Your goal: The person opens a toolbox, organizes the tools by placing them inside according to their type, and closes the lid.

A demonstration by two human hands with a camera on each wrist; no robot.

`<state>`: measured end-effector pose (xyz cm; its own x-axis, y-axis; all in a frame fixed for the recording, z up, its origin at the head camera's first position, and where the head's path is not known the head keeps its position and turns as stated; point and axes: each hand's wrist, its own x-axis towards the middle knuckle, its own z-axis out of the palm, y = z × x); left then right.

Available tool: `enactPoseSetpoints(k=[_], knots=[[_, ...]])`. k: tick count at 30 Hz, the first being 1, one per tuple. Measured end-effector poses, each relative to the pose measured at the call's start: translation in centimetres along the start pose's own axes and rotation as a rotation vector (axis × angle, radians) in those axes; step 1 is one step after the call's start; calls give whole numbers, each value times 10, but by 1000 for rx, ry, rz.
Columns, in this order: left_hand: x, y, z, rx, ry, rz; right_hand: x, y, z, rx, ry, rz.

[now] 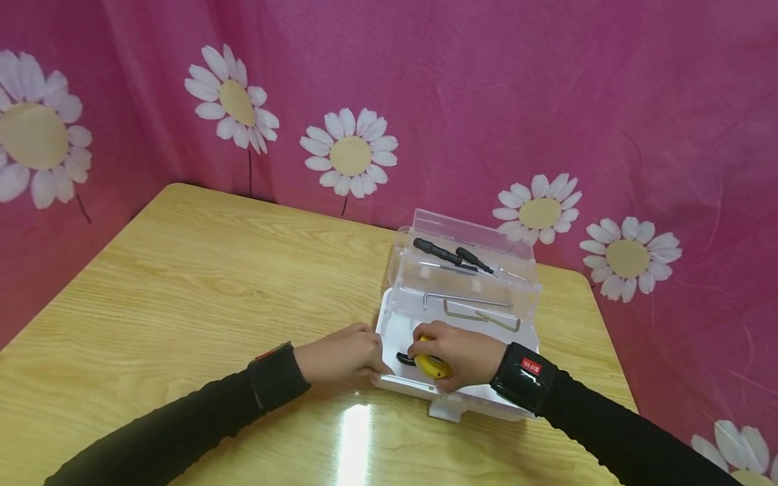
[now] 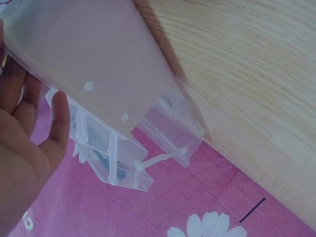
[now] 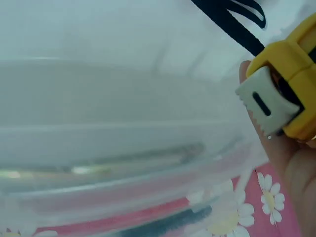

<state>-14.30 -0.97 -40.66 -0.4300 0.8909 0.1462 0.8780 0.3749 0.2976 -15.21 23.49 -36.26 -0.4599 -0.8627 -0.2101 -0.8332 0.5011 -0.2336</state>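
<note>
A yellow tape measure (image 1: 432,365) with a black strap (image 1: 405,359) is in my right hand (image 1: 468,351), low over the white bottom of the toolbox (image 1: 450,407). The right wrist view shows the tape measure (image 3: 291,74) with its pale end hook (image 3: 269,101) facing out and the strap hanging onto the box floor. My left hand (image 1: 343,354) grips the toolbox wall at its front left corner. From the left wrist, that hand's fingers (image 2: 59,118) lie against the edge of the box's side (image 2: 98,59); part of the hand is cut off.
Hex keys (image 1: 468,300) lie in the toolbox's middle tray. Dark-handled screwdrivers (image 1: 446,253) lie in the upper clear tray, under the raised clear lid (image 1: 468,226). The box stands on a wooden table (image 1: 243,270), with a pink flowered cloth (image 1: 456,101) behind it.
</note>
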Motion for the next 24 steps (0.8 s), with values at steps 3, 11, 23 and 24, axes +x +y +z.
enactPoseSetpoints(k=[3, 11, 23, 24], knots=[[0, 1, -1, 0, -3, -4, 1, 3, 5, -6, 3, -8], [0, 1, -1, -49, -11, -24, 1, 12, 14, -13, -21, -9], [-2, 0, 1, -57, -3, -34, -4, 26, 27, -31, -46, -57], [-2, 0, 2, -60, -4, -33, -5, 27, 27, -30, -49, -55]])
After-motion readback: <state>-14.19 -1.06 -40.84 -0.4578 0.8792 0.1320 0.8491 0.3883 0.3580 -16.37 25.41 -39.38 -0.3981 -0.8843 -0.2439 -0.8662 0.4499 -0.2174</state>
